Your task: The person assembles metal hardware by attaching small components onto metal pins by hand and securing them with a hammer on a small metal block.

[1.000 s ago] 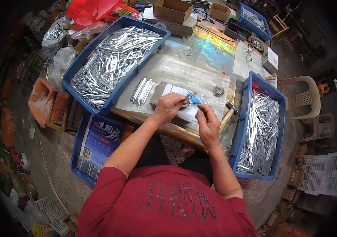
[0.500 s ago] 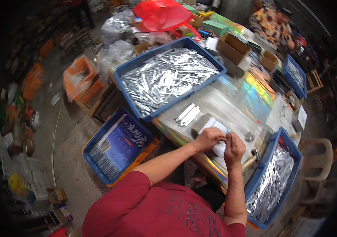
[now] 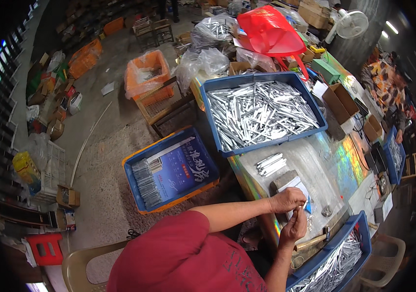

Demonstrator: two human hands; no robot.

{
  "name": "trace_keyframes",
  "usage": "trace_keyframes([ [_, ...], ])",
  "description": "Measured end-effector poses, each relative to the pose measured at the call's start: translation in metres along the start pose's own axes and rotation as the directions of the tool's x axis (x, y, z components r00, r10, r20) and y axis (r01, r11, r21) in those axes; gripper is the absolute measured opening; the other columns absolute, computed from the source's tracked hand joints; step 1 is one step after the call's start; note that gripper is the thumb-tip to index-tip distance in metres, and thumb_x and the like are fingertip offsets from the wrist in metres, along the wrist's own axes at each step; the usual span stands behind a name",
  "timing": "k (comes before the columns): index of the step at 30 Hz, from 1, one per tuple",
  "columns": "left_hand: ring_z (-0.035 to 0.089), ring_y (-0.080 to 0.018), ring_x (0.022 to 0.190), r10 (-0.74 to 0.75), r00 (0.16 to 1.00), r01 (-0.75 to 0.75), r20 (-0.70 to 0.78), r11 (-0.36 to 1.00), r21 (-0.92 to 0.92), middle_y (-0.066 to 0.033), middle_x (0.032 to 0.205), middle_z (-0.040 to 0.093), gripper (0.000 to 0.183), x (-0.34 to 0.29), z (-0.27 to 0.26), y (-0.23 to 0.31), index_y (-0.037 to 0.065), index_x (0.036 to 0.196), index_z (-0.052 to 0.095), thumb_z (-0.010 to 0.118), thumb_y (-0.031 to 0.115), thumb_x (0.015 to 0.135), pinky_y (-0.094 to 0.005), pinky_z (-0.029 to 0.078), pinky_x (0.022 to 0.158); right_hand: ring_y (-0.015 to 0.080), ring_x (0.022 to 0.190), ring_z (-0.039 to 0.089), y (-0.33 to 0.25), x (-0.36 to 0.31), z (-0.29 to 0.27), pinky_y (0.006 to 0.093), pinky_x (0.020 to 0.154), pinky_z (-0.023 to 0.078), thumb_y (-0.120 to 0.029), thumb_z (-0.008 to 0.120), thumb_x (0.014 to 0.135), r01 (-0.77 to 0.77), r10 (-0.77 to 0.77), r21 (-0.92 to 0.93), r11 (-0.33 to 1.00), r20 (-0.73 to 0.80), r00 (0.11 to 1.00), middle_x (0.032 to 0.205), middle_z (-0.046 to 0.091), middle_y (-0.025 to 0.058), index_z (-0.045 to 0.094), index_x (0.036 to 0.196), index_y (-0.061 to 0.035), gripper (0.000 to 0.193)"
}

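Observation:
My left hand [image 3: 288, 199] and my right hand [image 3: 293, 228] meet over the near edge of the table, fingers pinched. A small, pale, narrow piece [image 3: 305, 205] shows at their fingertips; its kind is too small to make out. Under and just beyond the hands lie a white and blue sheet [image 3: 297, 184] and a grey block [image 3: 285, 180]. Beyond the block, several slim silver metal strips [image 3: 271, 165] lie side by side. Nearer me, a hammer [image 3: 310, 242] rests beside my right hand.
Blue bins full of metal strips stand beyond [image 3: 266, 147] and at the right [image 3: 362, 220]. On the floor at left, another blue bin [image 3: 132, 187] holds stacked strips and a printed sheet. A red bag [image 3: 271, 29] and cardboard boxes [image 3: 340, 102] crowd the table's far side. Someone sits at far right.
The whole view has swung, so the table and bins appear farther right and lower. My hands remain close together, with the fingers still pinched; the pale piece now shows more plainly.

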State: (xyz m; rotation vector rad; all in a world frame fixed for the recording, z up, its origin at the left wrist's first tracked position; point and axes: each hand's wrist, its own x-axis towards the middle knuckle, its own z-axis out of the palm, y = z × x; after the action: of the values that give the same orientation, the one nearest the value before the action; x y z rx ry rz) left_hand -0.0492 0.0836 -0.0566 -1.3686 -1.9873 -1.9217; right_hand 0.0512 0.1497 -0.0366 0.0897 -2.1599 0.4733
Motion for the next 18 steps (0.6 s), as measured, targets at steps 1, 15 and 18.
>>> trace_keyframes([
  [1, 0.052, -0.0263, 0.065, 0.024, 1.0, -0.024, -0.015, 1.0, -0.012, -0.0095, 0.065, 0.052, 0.009, -0.001, -0.001, 0.0, 0.002, 0.072, 0.054, 0.057, 0.009, 0.068, -0.033, 0.041, 0.059, 0.0287, 0.069, 0.056, -0.003, -0.003, 0.001, 0.0341, 0.061, 0.045, 0.002, 0.052, 0.076, -0.05, 0.05, 0.024, 0.998, 0.011, 0.999, 0.08, 0.058, 0.0154, 0.055, 0.092, 0.0032, 0.016],
  [15, 0.052, -0.0261, 0.065, 0.151, 0.987, -0.149, -0.059, 0.988, 0.029, -0.0088, 0.065, 0.053, 0.01, -0.001, 0.004, 0.002, 0.002, 0.071, 0.053, 0.059, 0.006, 0.064, -0.0328, 0.041, 0.059, 0.0238, 0.084, 0.05, -0.003, -0.022, -0.031, 0.0326, 0.075, 0.039, -0.008, 0.046, 0.082, -0.477, 0.463, 0.119, 0.871, 0.129, 0.877, 0.095, 0.051, 0.0163, 0.047, 0.105, 0.0041, 0.027],
  [18, 0.052, -0.026, 0.062, 0.156, 0.985, -0.155, -0.073, 0.988, 0.019, -0.0096, 0.062, 0.053, 0.007, 0.0, 0.001, 0.005, 0.003, 0.069, 0.054, 0.059, 0.004, 0.064, -0.0325, 0.041, 0.057, 0.0237, 0.082, 0.05, 0.006, -0.031, -0.047, 0.0319, 0.073, 0.04, -0.009, 0.045, 0.083, -0.53, 0.53, -0.019, 0.848, 0.061, 0.846, 0.094, 0.051, 0.017, 0.046, 0.105, 0.0045, 0.026],
])
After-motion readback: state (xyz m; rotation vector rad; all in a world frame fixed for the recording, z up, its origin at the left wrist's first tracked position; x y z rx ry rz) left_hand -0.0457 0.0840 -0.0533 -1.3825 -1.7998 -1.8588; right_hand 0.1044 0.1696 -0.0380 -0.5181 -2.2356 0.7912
